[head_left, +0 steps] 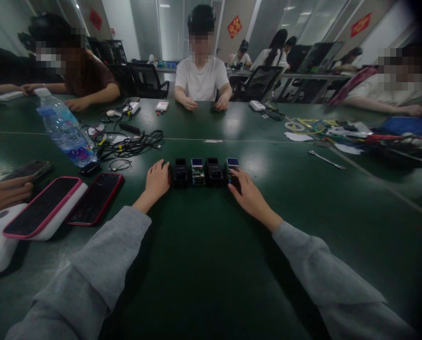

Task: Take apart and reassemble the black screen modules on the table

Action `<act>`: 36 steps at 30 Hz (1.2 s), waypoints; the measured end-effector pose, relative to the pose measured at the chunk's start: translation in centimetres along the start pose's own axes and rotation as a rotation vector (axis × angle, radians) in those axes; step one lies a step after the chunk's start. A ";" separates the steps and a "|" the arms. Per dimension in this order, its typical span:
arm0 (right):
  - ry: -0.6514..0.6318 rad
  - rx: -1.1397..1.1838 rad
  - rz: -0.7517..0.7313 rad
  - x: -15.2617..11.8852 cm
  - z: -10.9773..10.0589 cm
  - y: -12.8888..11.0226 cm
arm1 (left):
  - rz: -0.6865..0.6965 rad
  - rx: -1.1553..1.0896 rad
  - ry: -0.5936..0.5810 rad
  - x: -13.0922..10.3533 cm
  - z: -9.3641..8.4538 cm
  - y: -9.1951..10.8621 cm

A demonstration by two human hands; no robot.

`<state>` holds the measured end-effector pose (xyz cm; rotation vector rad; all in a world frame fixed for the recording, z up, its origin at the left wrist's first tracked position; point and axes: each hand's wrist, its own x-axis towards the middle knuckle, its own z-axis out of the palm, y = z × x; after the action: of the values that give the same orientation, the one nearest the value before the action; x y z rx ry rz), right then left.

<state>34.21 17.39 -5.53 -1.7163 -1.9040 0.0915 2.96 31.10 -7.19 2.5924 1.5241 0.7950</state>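
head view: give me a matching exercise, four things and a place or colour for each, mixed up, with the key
1. left hand
2. wrench
3. table
4. right hand

A. dark green
B. at the right end of the row of four devices
C. at the row's left end
D. silver-grey, lying right of the row

Pairs: 1-C, 2-D, 3-A, 4-B

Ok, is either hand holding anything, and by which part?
The right hand covers part of the row's rightmost device, just below its screen; whether it grips cannot be told. The left hand is beside the row's leftmost black device, with no grip visible.
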 end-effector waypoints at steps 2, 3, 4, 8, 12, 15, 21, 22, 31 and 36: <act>0.002 -0.007 0.000 0.0 0.0 0.0 | 0.011 0.022 -0.005 0.1 -0.1 0.0; 0.005 -0.010 -0.001 0.0 0.1 0.0 | 0.015 0.035 -0.010 0.1 -0.2 0.1; 0.007 -0.012 -0.003 0.0 0.1 0.1 | 0.016 0.047 -0.019 0.1 -0.3 0.2; 0.006 -0.012 -0.011 0.1 0.4 0.5 | 0.003 0.057 -0.060 0.2 -0.7 0.6; 0.022 -0.013 -0.023 0.1 0.4 0.6 | 0.008 0.055 -0.058 0.2 -0.7 0.6; 0.046 -0.037 -0.048 0.2 0.2 0.3 | 0.015 0.051 -0.054 0.2 -0.6 0.5; 0.007 -0.097 -0.066 0.1 0.0 0.1 | 0.015 0.009 -0.053 0.2 -0.8 0.6; 0.006 -0.095 -0.064 0.1 0.1 0.2 | 0.012 0.010 -0.055 0.2 -0.8 0.7; -0.018 -0.068 -0.025 0.0 -0.2 -0.2 | 0.013 0.052 -0.071 0.3 -0.9 0.7; -0.022 -0.057 -0.021 0.1 -0.2 -0.2 | 0.024 0.084 -0.047 0.2 -1.1 1.0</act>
<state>34.10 17.38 -5.25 -1.7391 -1.9570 0.0488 3.33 30.49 -5.87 2.6733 1.5491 0.6818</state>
